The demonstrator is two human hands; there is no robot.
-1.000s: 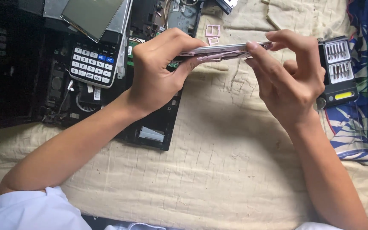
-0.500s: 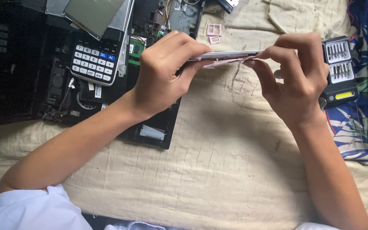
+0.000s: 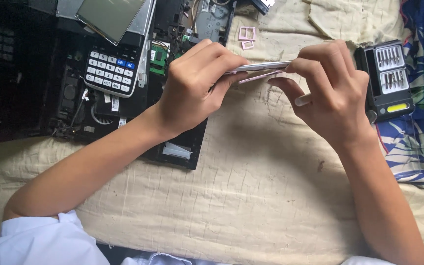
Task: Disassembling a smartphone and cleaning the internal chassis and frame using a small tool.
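My left hand (image 3: 197,81) grips one end of a thin flat pink-and-silver phone (image 3: 261,68), held edge-on above the cloth. My right hand (image 3: 327,95) pinches the phone's other end with thumb and forefinger. A small white tool tip (image 3: 303,99) pokes out under the right fingers. Both hands hover over a cream cloth (image 3: 251,196).
A black opened laptop base (image 3: 123,98) lies at the upper left with a calculator (image 3: 114,68) and a loose screen panel (image 3: 111,17) on it. Two small pink trays (image 3: 247,37) lie on the cloth. A black screwdriver bit case (image 3: 386,78) sits at the right beside patterned fabric (image 3: 418,137).
Both hands have shifted slightly with the phone, and the right fingers have regripped its end. The phone stays edge-on between them.
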